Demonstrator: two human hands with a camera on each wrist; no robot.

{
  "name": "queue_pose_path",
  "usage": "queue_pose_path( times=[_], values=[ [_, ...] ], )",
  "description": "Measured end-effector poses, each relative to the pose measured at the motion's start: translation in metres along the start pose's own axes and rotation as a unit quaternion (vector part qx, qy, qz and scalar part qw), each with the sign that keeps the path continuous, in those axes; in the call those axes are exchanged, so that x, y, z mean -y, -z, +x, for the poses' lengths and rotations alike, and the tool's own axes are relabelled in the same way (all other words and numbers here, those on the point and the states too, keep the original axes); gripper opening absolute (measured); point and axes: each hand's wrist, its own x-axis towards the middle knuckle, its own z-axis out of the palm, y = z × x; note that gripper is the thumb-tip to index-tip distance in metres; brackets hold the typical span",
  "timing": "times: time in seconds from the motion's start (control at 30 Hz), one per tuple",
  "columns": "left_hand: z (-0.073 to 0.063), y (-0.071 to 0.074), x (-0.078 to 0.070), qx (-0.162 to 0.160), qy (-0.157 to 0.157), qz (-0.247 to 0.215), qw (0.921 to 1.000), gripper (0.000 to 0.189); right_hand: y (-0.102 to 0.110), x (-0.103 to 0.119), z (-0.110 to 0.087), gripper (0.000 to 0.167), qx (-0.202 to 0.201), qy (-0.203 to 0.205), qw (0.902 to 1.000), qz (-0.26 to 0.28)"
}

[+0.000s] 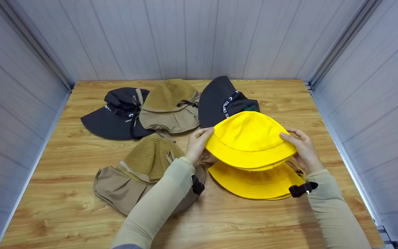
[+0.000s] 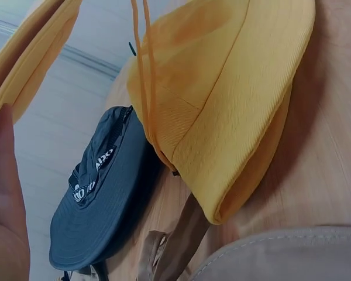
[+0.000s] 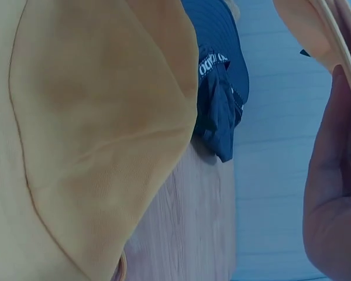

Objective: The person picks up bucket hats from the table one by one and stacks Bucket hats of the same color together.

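Along the left of the wooden table [image 1: 54, 200], one left dark hat [image 1: 116, 121] is lying brim foremost; nearer me, one front tan hat [image 1: 154, 159] is showing its ribbed crown; behind that, one back tan hat [image 1: 171, 119] is resting between the dark hats. My left hand [image 1: 197, 143] is pinching the left side of the raised yellow hat [image 1: 250, 138] by its brim. At the back, one right dark hat [image 1: 212, 100] is lying partly masked by the yellow. The raised yellow hat is hanging between my hands, long axis running left to right, crown away from me, neither hand being clearly nearer. Beneath it and towards me, one lower yellow hat [image 1: 254, 183] is resting on the same axis, the left wrist view showing a gap between the two. My right hand [image 1: 304, 148] is pinching the right side. Count: dark hats, two; tan, two; yellow, two. One brown strap [image 2: 184, 237] is emerging by the lower yellow hat, owner unclear.
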Motion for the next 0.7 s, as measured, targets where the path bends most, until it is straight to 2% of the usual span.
queue_pose_path(
  times=[0.2,0.37,0.5,0.7],
  values=[
    [-0.002,-0.005,0.003,0.003,0.007,0.056,0.9984,0.035,0.012,0.001,-0.002,0.008,0.003,-0.021,0.9962,-0.084],
    [-0.005,-0.006,0.011,0.019,0.001,0.119,0.9927,0.038,0.024,-0.005,-0.002,0.007,0.033,-0.051,0.9818,-0.179],
    [-0.007,-0.005,0.015,0.042,0.005,0.194,0.9801,0.038,0.034,-0.013,-0.002,0.012,0.056,-0.066,0.9685,-0.233],
    [-0.007,-0.005,0.022,0.092,0.004,0.283,0.9547,0.033,0.045,-0.030,-0.001,0.017,0.078,-0.097,0.9495,-0.288]
  ],
)
